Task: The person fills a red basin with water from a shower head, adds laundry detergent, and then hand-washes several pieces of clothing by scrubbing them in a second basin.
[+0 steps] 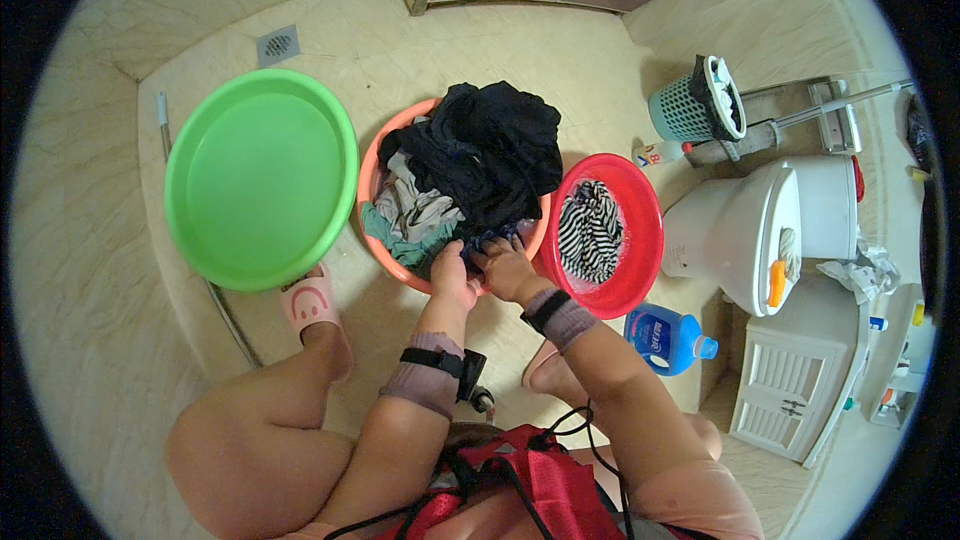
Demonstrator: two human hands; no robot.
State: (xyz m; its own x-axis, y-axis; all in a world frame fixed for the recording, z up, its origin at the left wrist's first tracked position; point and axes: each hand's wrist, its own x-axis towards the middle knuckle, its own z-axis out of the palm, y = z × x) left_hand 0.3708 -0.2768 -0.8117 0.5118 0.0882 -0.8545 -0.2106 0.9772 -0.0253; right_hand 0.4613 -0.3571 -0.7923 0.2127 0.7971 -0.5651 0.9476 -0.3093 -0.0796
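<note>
An orange basin [371, 172] in front of me is heaped with laundry. A black garment [490, 145] covers its far and right part. Grey-white cloth [412, 202] and green cloth [392, 240] lie on its left side. At the near rim, my left hand [453, 275] is closed on a dark blue garment [490, 238], its fingers partly hidden. My right hand [507, 270] reaches the same garment from the right, fingers bent into the fabric. Just right of it, a red basin [646, 265] holds a black-and-white striped garment [590, 230] in sudsy water.
A green basin [260, 180] stands at the left beside a metal pole [232, 325]. On the right are a blue detergent bottle [660, 338], a toilet [740, 230], a waste basket [685, 110] and a white cabinet [785, 395]. A floor drain [278, 45] lies at the far left.
</note>
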